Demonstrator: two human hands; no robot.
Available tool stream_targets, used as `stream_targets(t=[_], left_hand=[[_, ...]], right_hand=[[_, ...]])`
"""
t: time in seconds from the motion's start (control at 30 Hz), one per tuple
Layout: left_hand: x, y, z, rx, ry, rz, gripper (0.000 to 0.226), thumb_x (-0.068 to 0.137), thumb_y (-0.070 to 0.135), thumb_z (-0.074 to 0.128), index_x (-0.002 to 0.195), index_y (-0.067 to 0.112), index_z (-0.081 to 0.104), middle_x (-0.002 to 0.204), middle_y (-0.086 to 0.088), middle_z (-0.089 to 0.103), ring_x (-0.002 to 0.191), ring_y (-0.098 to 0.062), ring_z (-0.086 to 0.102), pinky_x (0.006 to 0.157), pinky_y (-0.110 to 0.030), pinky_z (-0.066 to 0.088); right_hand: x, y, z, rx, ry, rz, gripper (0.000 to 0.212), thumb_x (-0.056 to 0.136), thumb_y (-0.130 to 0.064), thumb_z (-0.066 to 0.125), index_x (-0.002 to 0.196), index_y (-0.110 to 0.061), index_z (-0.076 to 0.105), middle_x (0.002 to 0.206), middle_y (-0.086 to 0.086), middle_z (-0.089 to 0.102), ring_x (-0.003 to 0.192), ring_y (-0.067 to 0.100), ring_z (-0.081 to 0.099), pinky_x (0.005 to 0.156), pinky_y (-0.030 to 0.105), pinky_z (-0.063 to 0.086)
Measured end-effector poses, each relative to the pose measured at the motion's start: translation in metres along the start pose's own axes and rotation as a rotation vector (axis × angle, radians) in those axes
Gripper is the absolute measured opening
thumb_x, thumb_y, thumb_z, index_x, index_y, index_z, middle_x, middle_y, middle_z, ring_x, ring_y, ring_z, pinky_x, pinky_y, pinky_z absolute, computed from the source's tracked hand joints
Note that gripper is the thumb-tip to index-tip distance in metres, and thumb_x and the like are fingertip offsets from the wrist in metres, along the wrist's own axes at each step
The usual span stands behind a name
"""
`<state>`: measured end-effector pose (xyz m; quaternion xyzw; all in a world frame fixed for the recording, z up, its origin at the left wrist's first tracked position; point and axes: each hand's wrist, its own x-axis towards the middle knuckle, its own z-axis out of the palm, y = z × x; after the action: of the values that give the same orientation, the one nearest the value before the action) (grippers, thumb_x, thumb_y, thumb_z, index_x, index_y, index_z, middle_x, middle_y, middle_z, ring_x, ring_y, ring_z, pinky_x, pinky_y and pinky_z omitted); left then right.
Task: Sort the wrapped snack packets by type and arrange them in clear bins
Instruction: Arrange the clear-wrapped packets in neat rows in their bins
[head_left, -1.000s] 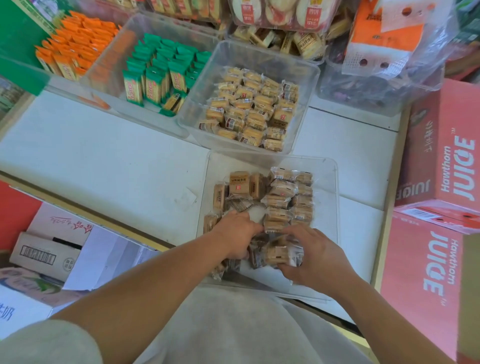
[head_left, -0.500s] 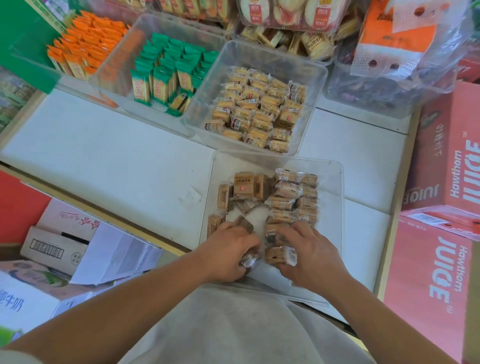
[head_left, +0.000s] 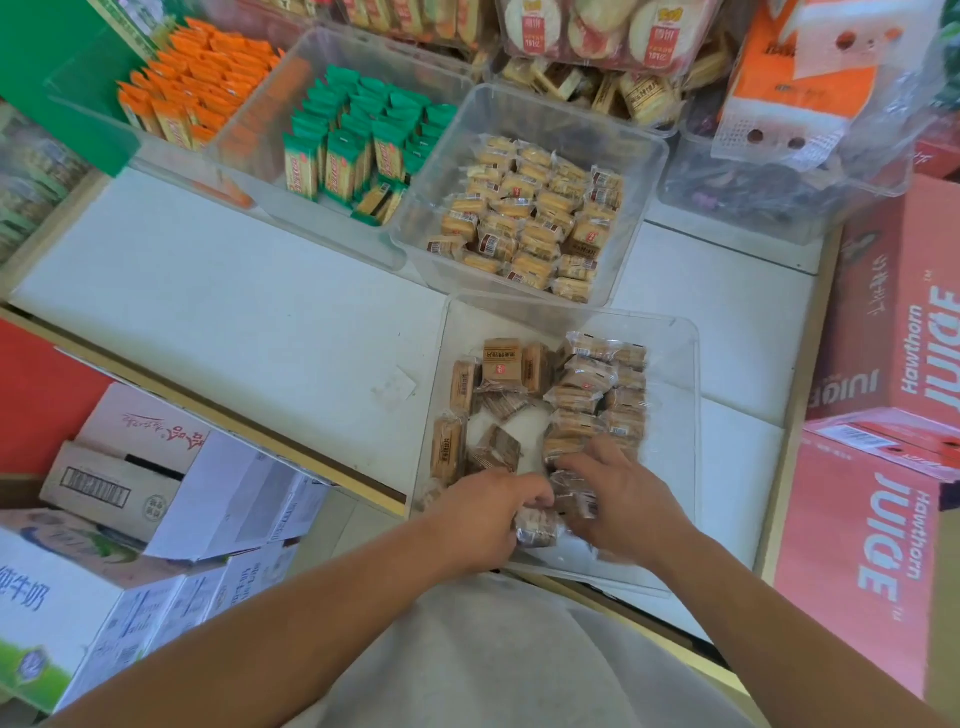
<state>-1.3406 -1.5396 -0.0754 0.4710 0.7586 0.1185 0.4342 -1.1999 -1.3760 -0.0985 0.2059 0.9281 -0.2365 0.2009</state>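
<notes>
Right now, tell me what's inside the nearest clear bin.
The nearest bin holds brown paper-wrapped packets at left, clear-wrapped biscuit packets at right. The left grip and right grip cover the packets beneath them.

We see two arms, bare from frame edge to wrist. Left arm comes in from 7 o'clock, right arm from 5 o'clock. Left hand and right hand also bare, just below centre. We note pale grey garment at 6 o'clock between arms: plain smooth fabric, rounded outline, faint soft folds. Right hand blurred; we cannot make out finger detail.
</notes>
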Motion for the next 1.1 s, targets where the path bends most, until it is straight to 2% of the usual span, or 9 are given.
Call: stream_targets(t=[0.13,0.3,0.4,0.53,0.7,0.77,0.87,1.0,1.1], left_hand=[[0.014,-0.004,0.0,-0.029,-0.03,-0.033,0.048,0.082,-0.005,0.069,0.118,0.028,0.067,0.115,0.011,0.057,0.097,-0.01,0.054,0.073,-0.011,0.039],[0.012,-0.001,0.0,0.07,-0.107,-0.078,0.039,0.087,0.021,0.072,0.123,0.035,0.064,0.121,0.007,0.058,0.104,-0.016,0.058,0.085,-0.028,0.051],[0.014,0.003,0.0,0.072,-0.118,-0.08,0.036,0.092,0.034,0.071,0.128,0.033,0.065,0.12,0.006,0.066,0.105,-0.018,0.061,0.085,-0.028,0.049],[0.016,0.005,-0.003,0.018,-0.1,-0.111,0.028,0.09,0.026,0.077,0.118,0.025,0.076,0.115,0.006,0.073,0.105,-0.016,0.066,0.092,-0.03,0.054],[0.009,0.001,-0.015,-0.048,-0.121,-0.075,0.021,0.09,0.023,0.078,0.11,0.025,0.079,0.109,0.01,0.075,0.096,-0.008,0.065,0.084,-0.022,0.053],[0.002,-0.002,-0.024,-0.089,-0.13,-0.068,0.02,0.09,0.026,0.077,0.11,0.03,0.078,0.108,0.014,0.073,0.097,-0.005,0.064,0.088,-0.027,0.054],[-0.003,-0.002,-0.028,-0.146,-0.149,-0.072,0.02,0.091,0.03,0.076,0.11,0.035,0.076,0.107,0.019,0.068,0.099,-0.003,0.062,0.09,-0.03,0.054],[0.003,0.012,-0.008,-0.173,-0.129,-0.057,0.025,0.094,0.027,0.072,0.119,0.033,0.074,0.116,0.015,0.069,0.101,-0.005,0.062,0.087,-0.023,0.048],[0.014,0.02,0.007,-0.176,-0.077,-0.062,0.026,0.094,0.025,0.073,0.12,0.025,0.075,0.119,0.008,0.071,0.097,-0.007,0.061,0.085,-0.022,0.045]], right_hand=[[0.001,0.009,0.001,0.091,-0.023,0.025,0.081,0.071,-0.039,0.089,0.143,-0.032,0.052,0.134,-0.006,0.045,0.111,0.02,0.059,0.091,0.035,0.053],[-0.003,0.007,0.009,0.064,0.073,0.008,0.067,0.078,-0.037,0.08,0.139,-0.026,0.054,0.129,-0.004,0.046,0.107,0.022,0.06,0.082,0.036,0.056],[-0.002,0.008,0.009,0.101,0.067,0.001,0.065,0.075,-0.038,0.077,0.136,-0.025,0.055,0.126,-0.006,0.045,0.105,0.023,0.06,0.081,0.036,0.056],[-0.002,0.007,0.006,0.136,0.048,0.015,0.072,0.074,-0.064,0.069,0.137,-0.031,0.054,0.129,-0.01,0.046,0.11,0.015,0.057,0.09,0.035,0.052],[-0.005,0.005,0.012,0.11,0.092,0.035,0.057,0.08,-0.038,0.083,0.132,-0.027,0.062,0.126,-0.003,0.048,0.106,0.023,0.061,0.086,0.034,0.052],[-0.005,0.008,0.011,0.171,0.099,0.035,0.056,0.079,-0.025,0.085,0.131,-0.023,0.066,0.125,0.0,0.049,0.105,0.024,0.061,0.089,0.035,0.053],[-0.004,0.011,0.007,0.239,0.111,0.067,0.05,0.083,-0.013,0.081,0.13,-0.019,0.067,0.124,0.001,0.05,0.099,0.014,0.056,0.087,0.02,0.043],[0.004,0.01,0.001,0.33,0.145,0.179,0.043,0.083,-0.012,0.08,0.124,-0.018,0.069,0.119,-0.005,0.048,0.102,0.016,0.058,0.087,0.019,0.041],[0.005,0.008,0.004,0.248,0.124,0.176,0.043,0.084,-0.023,0.08,0.125,-0.022,0.065,0.121,-0.006,0.047,0.106,0.019,0.062,0.086,0.028,0.051]])
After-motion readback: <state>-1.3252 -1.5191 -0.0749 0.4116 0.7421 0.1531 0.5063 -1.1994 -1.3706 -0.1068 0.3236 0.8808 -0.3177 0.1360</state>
